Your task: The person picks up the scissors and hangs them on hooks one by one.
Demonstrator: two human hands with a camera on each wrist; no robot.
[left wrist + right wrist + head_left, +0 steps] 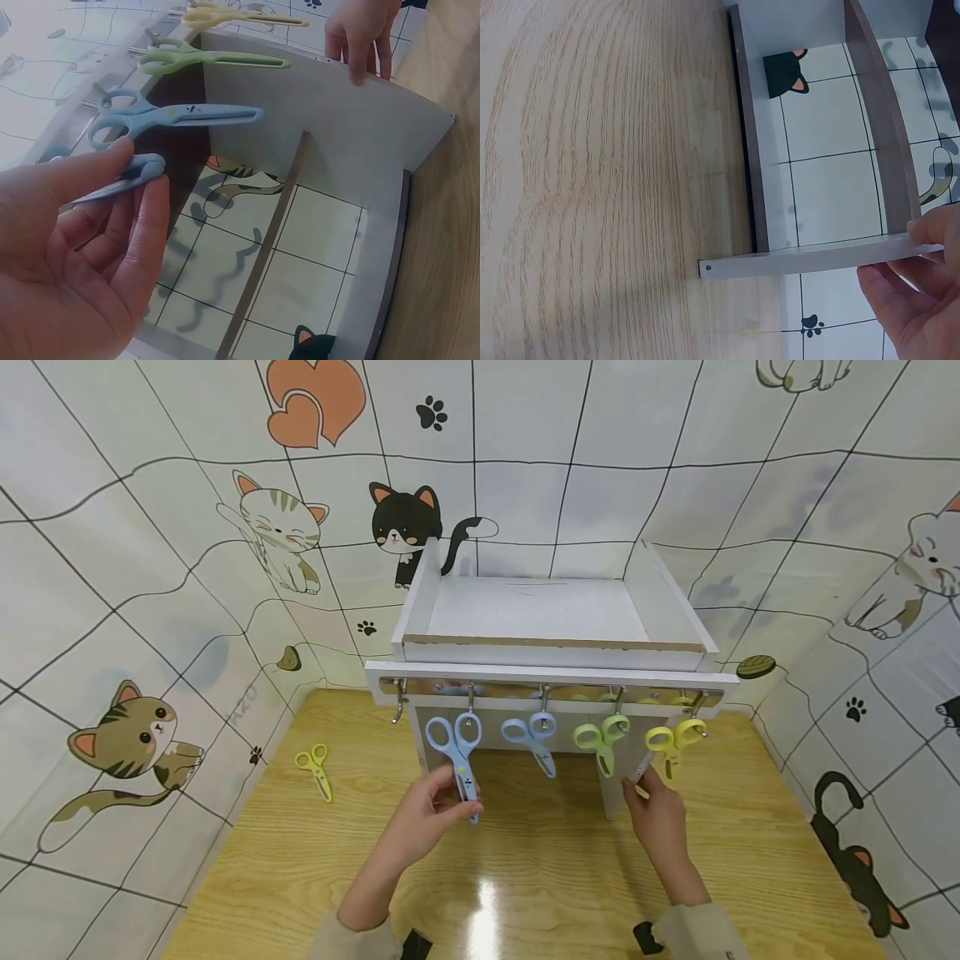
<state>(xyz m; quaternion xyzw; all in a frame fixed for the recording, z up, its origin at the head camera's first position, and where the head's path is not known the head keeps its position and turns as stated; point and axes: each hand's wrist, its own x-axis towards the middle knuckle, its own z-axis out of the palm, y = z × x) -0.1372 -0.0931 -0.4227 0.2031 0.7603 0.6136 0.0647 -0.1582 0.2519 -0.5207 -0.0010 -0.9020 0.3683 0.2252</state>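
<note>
My left hand (429,814) pinches the blades of blue scissors (453,737) between thumb and fingers. A metal hook shows at the scissors' right handle loop. Farther right along the rail hang another pair of blue scissors (534,737), green scissors (602,739) and yellow scissors (673,742). In the left wrist view, the held scissors (150,169) are seen end-on, beside the second blue pair (172,116). My right hand (660,814) grips the edge of the white rack's right side panel (810,259), thumb on one face and fingers on the other.
The white rack has an open tray top (540,610) and a metal hook rail along its front, with a hook (399,702) at the left end. Loose yellow scissors (317,772) lie on the wooden table (540,868) to the left. Cat-patterned sheeting surrounds the table.
</note>
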